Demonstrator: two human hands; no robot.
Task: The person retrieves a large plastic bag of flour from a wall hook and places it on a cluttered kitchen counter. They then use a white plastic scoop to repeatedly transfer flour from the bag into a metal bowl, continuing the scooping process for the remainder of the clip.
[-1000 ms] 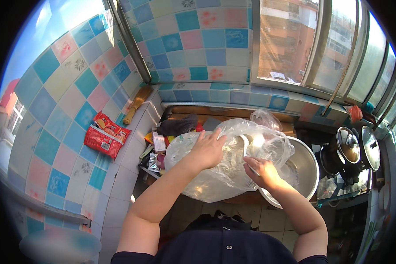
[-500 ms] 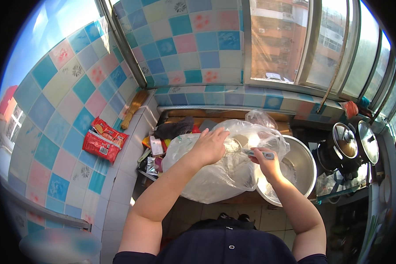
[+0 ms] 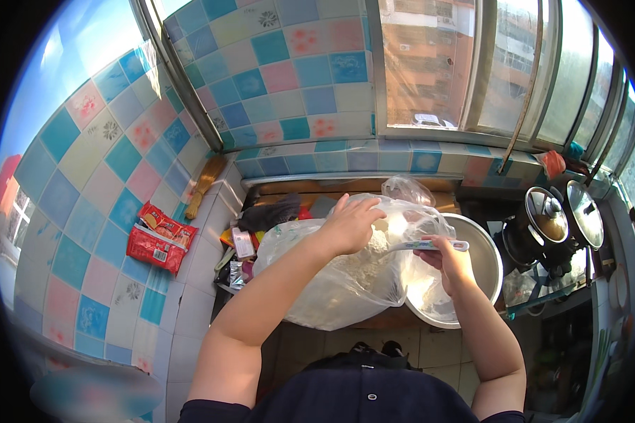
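A large clear plastic bag lies open in front of me with white flour inside. My left hand grips the bag's upper edge, fingers bent over it. Over the seam between bag and basin, my right hand is closed around a utensil's pale handle with blue markings. The utensil points left toward the flour; its far end is hard to make out, so I cannot tell its kind. Right beside the bag stands a wide metal basin, with white powder showing on its inside.
Left of the bag sit small packets and a dark cloth. A red food package and a straw brush lie along the tiled ledge. At right, lidded pots stand on a glass-topped stove.
My right hand has moved right with the utensil, and its handle now reaches out over the basin. My left hand stays at the bag's edge. The whole view has shifted slightly.
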